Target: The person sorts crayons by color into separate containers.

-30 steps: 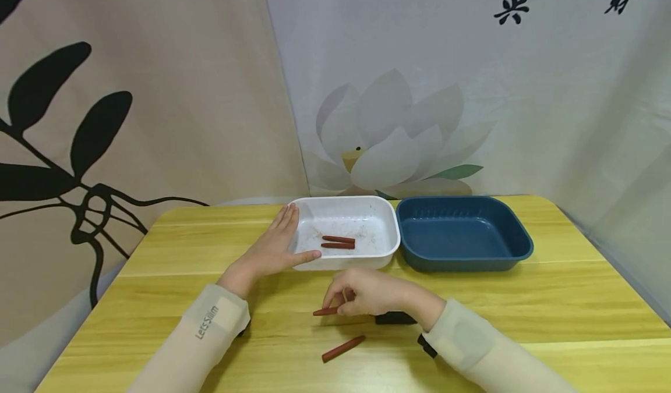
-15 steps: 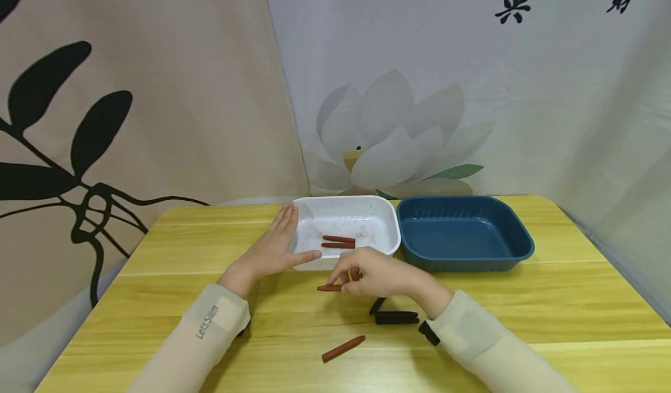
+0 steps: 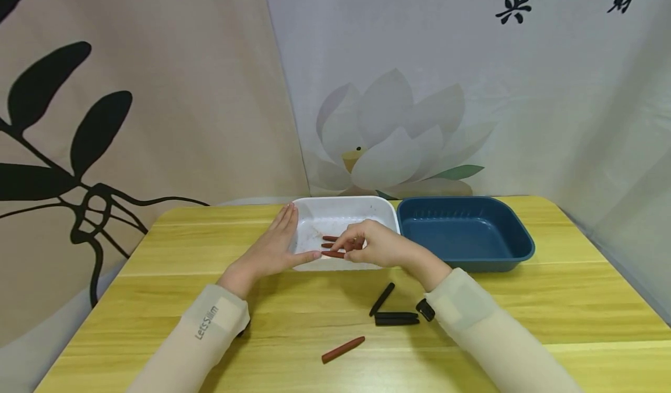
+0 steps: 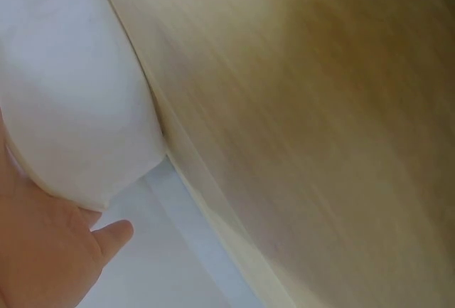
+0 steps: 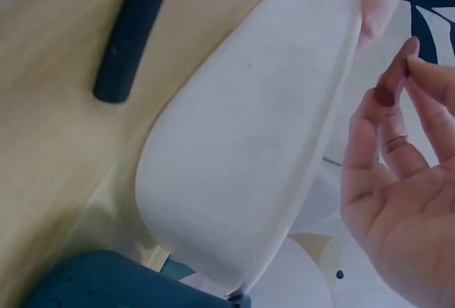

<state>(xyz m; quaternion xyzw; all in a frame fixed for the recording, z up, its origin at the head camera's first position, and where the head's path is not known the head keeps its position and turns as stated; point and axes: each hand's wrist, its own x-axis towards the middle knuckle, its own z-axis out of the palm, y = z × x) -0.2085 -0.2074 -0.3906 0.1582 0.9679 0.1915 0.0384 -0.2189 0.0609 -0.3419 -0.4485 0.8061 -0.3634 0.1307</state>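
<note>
My right hand [image 3: 362,247] pinches a reddish-brown stick [image 3: 333,254] and holds it over the front rim of the white tray [image 3: 377,206]. The stick's end [image 5: 384,94] shows between the fingertips in the right wrist view. More reddish-brown sticks [image 3: 329,239] lie inside the tray, partly hidden by the hand. My left hand [image 3: 272,247] rests flat against the tray's left side with straight fingers, thumb [image 3: 306,257] along the front rim. Its palm [image 4: 43,251] touches the tray wall [image 4: 78,109] in the left wrist view.
A dark blue tray [image 3: 463,233] stands right of the white one. On the yellow wooden table [image 3: 550,300] lie several black sticks [image 3: 390,311] and one reddish-brown stick [image 3: 343,349] nearer the front. Printed cloth hangs behind the table.
My right hand lifted the reddish-brown stick off the table and carried it up and away to the white tray's front rim, uncovering the black sticks. The left hand stayed put.
</note>
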